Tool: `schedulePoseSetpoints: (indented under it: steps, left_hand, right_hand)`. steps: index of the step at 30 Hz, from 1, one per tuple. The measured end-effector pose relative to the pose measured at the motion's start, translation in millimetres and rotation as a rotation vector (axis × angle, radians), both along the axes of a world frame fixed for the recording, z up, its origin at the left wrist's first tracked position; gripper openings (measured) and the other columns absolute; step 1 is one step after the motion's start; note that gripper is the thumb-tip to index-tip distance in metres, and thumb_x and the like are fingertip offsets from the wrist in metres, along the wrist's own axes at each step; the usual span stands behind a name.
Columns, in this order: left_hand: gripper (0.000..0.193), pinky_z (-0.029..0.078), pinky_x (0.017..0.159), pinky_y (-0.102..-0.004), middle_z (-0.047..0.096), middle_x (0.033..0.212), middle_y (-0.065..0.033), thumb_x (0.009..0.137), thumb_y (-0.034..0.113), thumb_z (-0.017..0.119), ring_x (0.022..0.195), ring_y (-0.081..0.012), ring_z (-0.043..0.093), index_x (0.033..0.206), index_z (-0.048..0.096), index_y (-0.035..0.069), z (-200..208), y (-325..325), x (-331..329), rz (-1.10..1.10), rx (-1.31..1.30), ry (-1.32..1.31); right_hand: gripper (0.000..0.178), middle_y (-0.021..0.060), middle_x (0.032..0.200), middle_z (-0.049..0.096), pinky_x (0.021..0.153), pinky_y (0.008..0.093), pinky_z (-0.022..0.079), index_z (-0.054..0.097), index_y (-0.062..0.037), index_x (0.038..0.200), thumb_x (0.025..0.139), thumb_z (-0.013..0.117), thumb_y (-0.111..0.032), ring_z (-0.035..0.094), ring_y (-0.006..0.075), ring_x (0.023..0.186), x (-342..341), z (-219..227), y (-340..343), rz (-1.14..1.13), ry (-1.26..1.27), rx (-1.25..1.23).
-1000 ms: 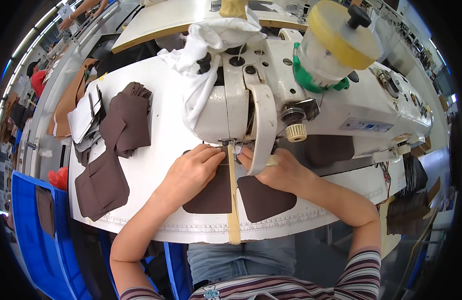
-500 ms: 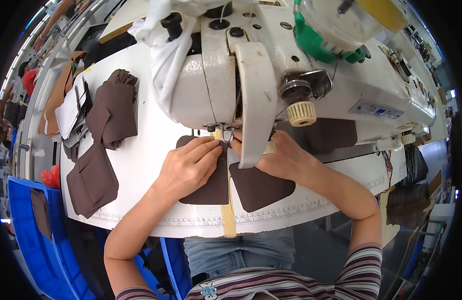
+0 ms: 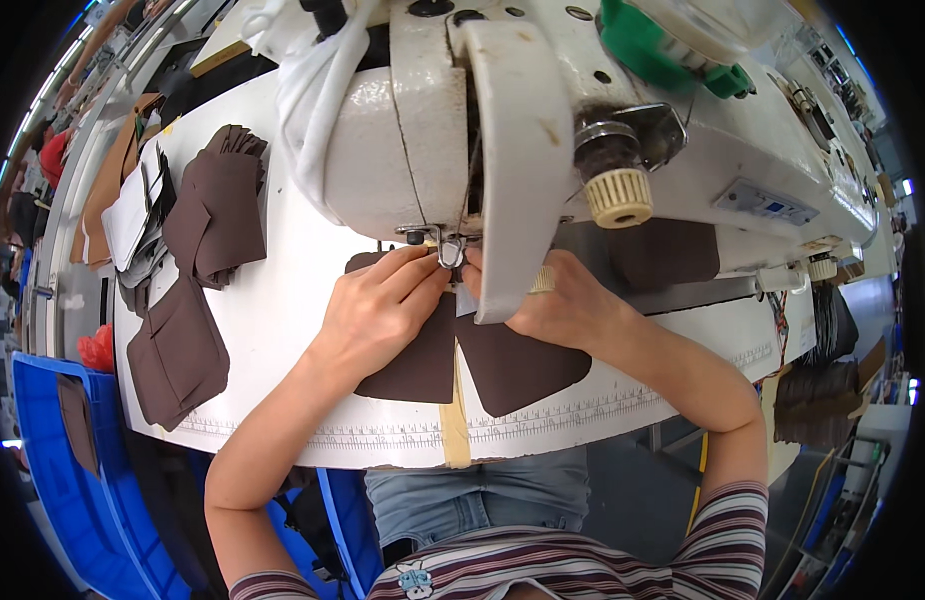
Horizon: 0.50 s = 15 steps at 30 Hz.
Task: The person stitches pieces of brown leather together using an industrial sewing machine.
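Under the head of a white sewing machine (image 3: 368, 150), two dark brown panels with rounded corners lie side by side. My left hand (image 3: 373, 315) presses on the left brown panel (image 3: 413, 378), its fingers together and their tips beside the metal presser foot (image 3: 451, 253). Close to that foot, the fingertips of my right hand (image 3: 575, 312) pinch at the inner top edge of the right brown panel (image 3: 531, 372). A white curved guard (image 3: 523, 150) hides part of the right fingers. Between the panels shows a small pale scrap (image 3: 467, 300); the needle point is hidden.
Brown panels lie stacked (image 3: 218, 215) at the left, with more panels (image 3: 180, 355) nearer me and grey-white pieces (image 3: 138, 225) behind. Yellow tape (image 3: 455, 435) crosses the printed ruler at the table's front edge. A blue crate (image 3: 68, 470) stands lower left. Another brown piece (image 3: 668, 250) lies under the machine arm.
My head view has shifted closer, so the machine looks larger. Both hands and the two panels sit slightly farther toward the presser foot; the hands keep the same hold.
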State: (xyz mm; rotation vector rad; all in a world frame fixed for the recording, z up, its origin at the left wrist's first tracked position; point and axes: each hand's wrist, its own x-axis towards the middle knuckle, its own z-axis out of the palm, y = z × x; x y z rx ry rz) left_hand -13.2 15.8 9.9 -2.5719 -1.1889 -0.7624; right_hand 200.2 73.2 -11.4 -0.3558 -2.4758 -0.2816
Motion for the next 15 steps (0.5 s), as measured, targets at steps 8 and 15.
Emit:
schedulePoseSetpoints:
  steps: [8, 15]
  left_hand:
    - [0.020, 0.056, 0.061, -0.0278, 0.066, 0.095, -0.0075, 0.069, 0.005, 0.067, 0.088, -0.0187, 0.064, 0.088, 0.068, 0.000, -1.6, 1.6, 0.7, 0.014, 0.002, 0.034]
    - [0.020, 0.054, 0.058, -0.0270, 0.065, 0.096, -0.0066, 0.067, 0.005, 0.067, 0.082, -0.0166, 0.061, 0.086, 0.067, 0.000, -1.8, 2.3, 1.5, 0.009, 0.033, 0.039]
  right_hand:
    - [0.005, 0.0007, 0.067, 0.051, 0.050, 0.0251, 0.051, 0.062, -0.0134, 0.065, 0.066, 0.067, -0.012, 0.056, 0.0154, 0.069, 0.4, -2.5, 1.3, 0.010, -0.018, 0.001]
    - [0.003, 0.0011, 0.069, 0.052, 0.051, 0.0253, 0.051, 0.066, -0.0128, 0.072, 0.069, 0.067, -0.012, 0.057, 0.0152, 0.070, 1.6, -0.3, -0.7, -0.003, -0.013, -0.008]
